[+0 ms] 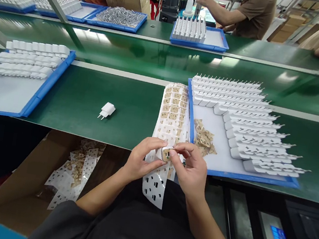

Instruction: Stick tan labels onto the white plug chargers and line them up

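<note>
My left hand (pixel 141 160) grips a white plug charger (pixel 159 152) between thumb and fingers, with its end face turned to the right. On that face sits a tan sticker (pixel 166 153) with dark cutouts. My right hand (pixel 190 166) pinches at the sticker's edge, thumb and index finger against it; how much of it is stuck down is hidden. Beneath both hands a sticker sheet (pixel 154 186) hangs over the table edge, its tan stickers in rows farther up. A second white charger (pixel 107 109) lies alone on the green table to the left.
A blue-rimmed tray (pixel 190 112) on the right holds rows of chargers and a pile of tan scraps (pixel 204 138). Another tray (pixel 26 105) stands left. Below is a cardboard box (pixel 28 192) with discarded sheets. Across the belt, other people work near a tray of metal parts (pixel 119 17).
</note>
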A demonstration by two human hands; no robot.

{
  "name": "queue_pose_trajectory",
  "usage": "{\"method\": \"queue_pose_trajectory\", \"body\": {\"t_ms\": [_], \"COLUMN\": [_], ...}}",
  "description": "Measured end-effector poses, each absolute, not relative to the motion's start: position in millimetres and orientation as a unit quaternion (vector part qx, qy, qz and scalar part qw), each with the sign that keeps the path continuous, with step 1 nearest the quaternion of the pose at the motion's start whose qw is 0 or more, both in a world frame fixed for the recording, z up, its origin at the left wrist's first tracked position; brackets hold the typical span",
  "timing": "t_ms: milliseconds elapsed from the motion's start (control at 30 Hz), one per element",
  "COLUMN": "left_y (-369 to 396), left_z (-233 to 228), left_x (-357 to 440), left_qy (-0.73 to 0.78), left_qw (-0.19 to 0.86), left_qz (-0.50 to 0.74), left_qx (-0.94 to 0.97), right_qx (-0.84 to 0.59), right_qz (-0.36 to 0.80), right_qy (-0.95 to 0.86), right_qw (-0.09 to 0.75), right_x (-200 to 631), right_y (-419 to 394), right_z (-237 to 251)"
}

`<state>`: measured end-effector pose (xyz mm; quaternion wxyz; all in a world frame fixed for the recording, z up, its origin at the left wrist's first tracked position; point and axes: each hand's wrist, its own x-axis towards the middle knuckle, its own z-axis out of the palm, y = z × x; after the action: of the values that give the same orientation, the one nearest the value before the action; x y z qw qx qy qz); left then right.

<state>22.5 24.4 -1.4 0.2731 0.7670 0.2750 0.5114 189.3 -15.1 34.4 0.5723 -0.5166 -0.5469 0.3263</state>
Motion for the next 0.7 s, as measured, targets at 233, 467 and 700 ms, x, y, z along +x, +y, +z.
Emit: {"method": "queue_pose_trajectory", "body": {"t_ms": [233,467,700], "left_y": [23.3,21.3,18.9], "left_z": [-0.1,-2.7,-8.1], "left_x": [20.6,20.1,22.9], "left_qy": [0.275,0.272,0.282], "left_qw": [0.26,0.245,0.283], "left_qz": [0.512,0.523,0.551], "left_qx": [0.771,0.769,0.732], "right_qx": [-0.535,-0.538,-0.452], "right_qz": [0.269,0.138,0.458], "right_qy": [-0.573,-0.624,-0.518], "right_qw": [0.559,0.55,0.563], "right_x": [183.9,185.0,190.6], "right_y": [-16.0,-9.9,-11.2], "right_z": [34.7,37.4,28.9]}}
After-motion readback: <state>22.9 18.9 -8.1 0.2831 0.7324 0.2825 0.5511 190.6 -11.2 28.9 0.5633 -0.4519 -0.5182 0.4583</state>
